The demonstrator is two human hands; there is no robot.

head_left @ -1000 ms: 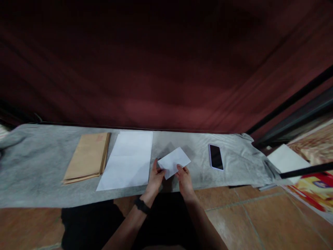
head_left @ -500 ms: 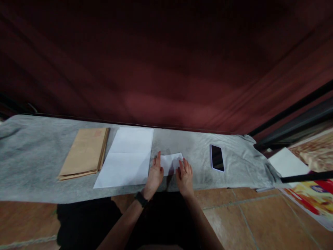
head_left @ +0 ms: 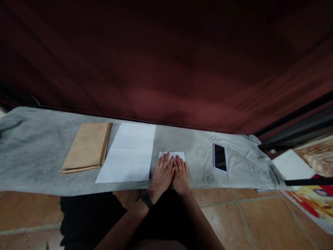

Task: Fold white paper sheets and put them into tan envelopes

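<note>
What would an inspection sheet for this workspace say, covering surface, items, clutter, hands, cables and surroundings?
Surface: gray cloth, wrinkled toward the right end.
Job's things: small white paper, partly covered by the hands; large white paper to its left.
Clutter: brown paper stack at left; phone at right.
Grippers: left hand and right hand side by side, palms down on the small white paper.
Cables: nothing seen for certain.
Surroundings: dark red backdrop; tiled floor.

The hands (head_left: 161, 176) hide most of the small white paper (head_left: 180, 155); the right edge crops a red-and-yellow item (head_left: 312, 202), its print blurred.
</note>
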